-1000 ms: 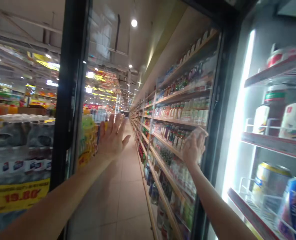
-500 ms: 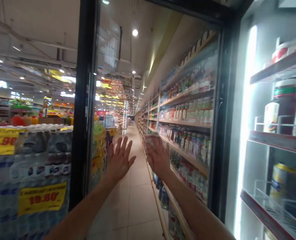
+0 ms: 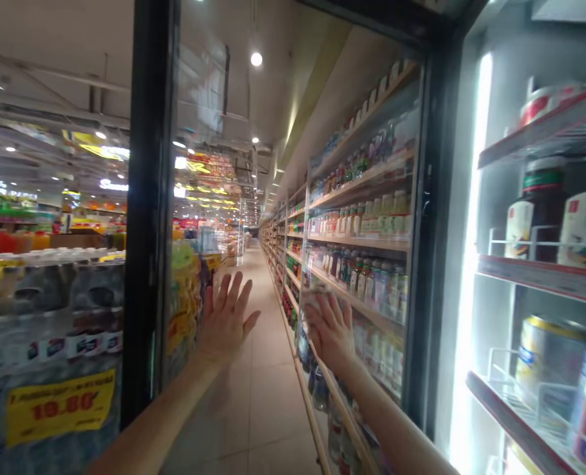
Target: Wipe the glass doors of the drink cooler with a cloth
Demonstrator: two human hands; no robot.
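Observation:
A glass door in a black frame (image 3: 149, 198) stands swung open in front of me. My left hand (image 3: 226, 323) is spread flat against the glass at lower left, fingers apart, with nothing in it. On the right part of the pane, my right hand (image 3: 333, 333) presses a light-coloured cloth (image 3: 311, 297) to the glass. The cloth sticks out past its fingers on the left and is partly hidden and blurred. Through the pane show the aisle and long shelves of bottled drinks (image 3: 366, 218).
To the right is the lit cooler, with wire-fronted shelves (image 3: 534, 277) holding dark bottles (image 3: 544, 211) and a large can (image 3: 544, 356). On the left stand stacked packs of bottled water (image 3: 50, 343) with a yellow price sign (image 3: 60, 408). Tiled floor (image 3: 273, 402) runs down the aisle.
My right hand has moved down and to the right across the glass with the cloth. My left hand stays spread on the pane. The view has turned slightly right.

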